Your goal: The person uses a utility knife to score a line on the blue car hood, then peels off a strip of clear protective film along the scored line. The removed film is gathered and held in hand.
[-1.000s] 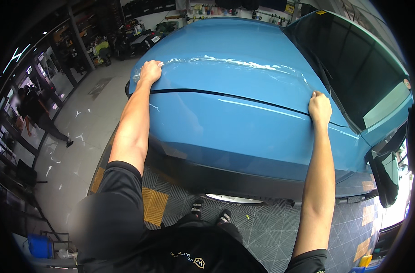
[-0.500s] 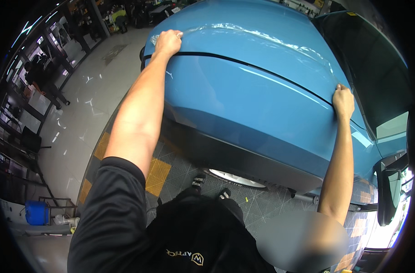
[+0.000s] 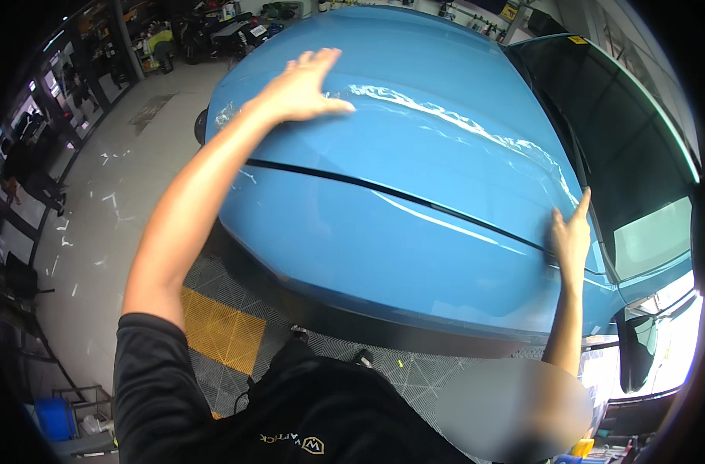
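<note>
A blue car hood spreads out in front of me, with a dark gap along its near edge. Across it runs a wrinkled, shiny ridge of clear film, from the front left toward the windshield. My left hand is over the left part of the hood, fingers spread, nothing held; I cannot tell if the palm touches the film. At the right, by the hood's rear corner and the windshield base, is my right hand. Its index finger and thumb are stretched apart near the film's right end, and nothing shows in it.
The car's dark side window and windshield rise at the right, with a side mirror below. Orange and grey floor tiles lie beside the car. Far left are a person and a blue bucket; shelves and motorbikes line the back.
Both hands were closed at the film's edge and are now open. My left hand has moved inward over the hood. The view has shifted, showing the hood lower and the film ridge farther from its near edge.
</note>
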`<state>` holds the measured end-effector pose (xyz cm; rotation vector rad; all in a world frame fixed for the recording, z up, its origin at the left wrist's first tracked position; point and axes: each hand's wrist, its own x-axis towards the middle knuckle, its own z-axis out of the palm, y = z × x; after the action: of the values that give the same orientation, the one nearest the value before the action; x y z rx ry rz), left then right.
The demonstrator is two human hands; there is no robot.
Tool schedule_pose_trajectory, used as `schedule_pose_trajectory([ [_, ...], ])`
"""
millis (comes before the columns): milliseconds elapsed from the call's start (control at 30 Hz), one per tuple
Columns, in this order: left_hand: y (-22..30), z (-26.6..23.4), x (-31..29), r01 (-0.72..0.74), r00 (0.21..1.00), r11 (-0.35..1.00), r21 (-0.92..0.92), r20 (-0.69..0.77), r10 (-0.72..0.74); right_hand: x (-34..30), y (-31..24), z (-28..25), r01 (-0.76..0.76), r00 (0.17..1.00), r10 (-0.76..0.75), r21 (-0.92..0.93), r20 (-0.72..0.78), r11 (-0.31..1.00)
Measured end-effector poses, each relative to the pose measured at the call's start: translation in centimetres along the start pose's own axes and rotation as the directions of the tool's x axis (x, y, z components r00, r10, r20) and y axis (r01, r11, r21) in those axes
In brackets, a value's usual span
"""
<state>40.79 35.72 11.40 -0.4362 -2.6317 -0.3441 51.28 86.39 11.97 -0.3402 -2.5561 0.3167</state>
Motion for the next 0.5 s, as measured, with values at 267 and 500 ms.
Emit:
schedule_pose_trajectory([
  [267, -0.3, 1.3, 6.7, -0.054, 0.924, 0.972, -0.227, 0.357, 0.134, 3.1, -28.1, 9.7, 0.611, 0.788, -0.606, -0.015, 0.110, 0.792],
  [500, -1.5, 3.8, 6.0, -0.099, 0.974, 0.969, -0.228, 0.176, 0.141, 5.0, -30.0, 13.1, 0.628, 0.669, -0.688, 0.283, 0.281, 0.725],
])
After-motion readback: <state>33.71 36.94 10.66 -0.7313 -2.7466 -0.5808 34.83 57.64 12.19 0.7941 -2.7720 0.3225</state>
